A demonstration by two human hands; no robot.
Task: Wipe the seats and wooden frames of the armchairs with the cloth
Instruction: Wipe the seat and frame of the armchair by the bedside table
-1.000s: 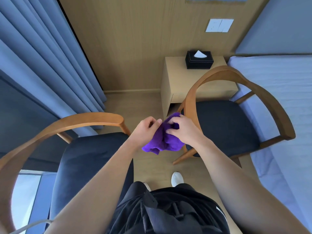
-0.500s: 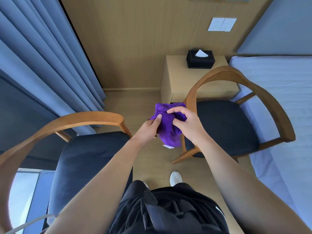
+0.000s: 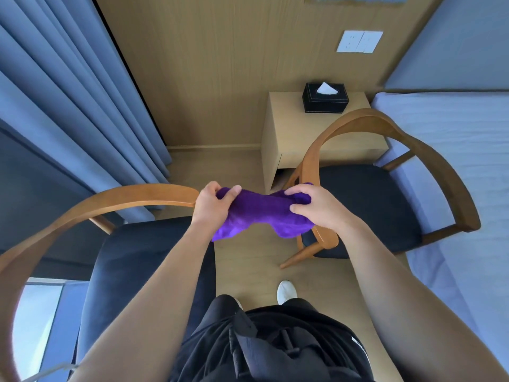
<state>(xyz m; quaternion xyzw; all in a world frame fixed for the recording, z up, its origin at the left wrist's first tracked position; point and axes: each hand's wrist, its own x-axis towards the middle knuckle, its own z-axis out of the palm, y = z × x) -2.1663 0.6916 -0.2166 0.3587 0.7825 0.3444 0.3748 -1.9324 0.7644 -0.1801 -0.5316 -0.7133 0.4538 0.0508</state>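
A purple cloth [image 3: 259, 213] is stretched between both hands in the air, above the floor gap between two armchairs. My left hand [image 3: 209, 205] grips its left end and my right hand [image 3: 316, 208] grips its right end. The left armchair [image 3: 132, 257] has a dark blue seat and a curved wooden frame [image 3: 110, 201] that ends right beside my left hand. The right armchair [image 3: 369, 199] has a black seat and a curved wooden frame [image 3: 429, 158]; its front left post lies behind my right hand.
A wooden bedside cabinet [image 3: 294, 133] with a black tissue box [image 3: 325, 97] stands behind the right armchair. A bed with a pale sheet [image 3: 462, 161] fills the right side. Blue curtains [image 3: 68, 111] hang on the left. Wooden floor [image 3: 248, 266] runs between the chairs.
The cloth was bunched between hands held close together; now the hands have moved apart and the cloth is spread sideways between them.
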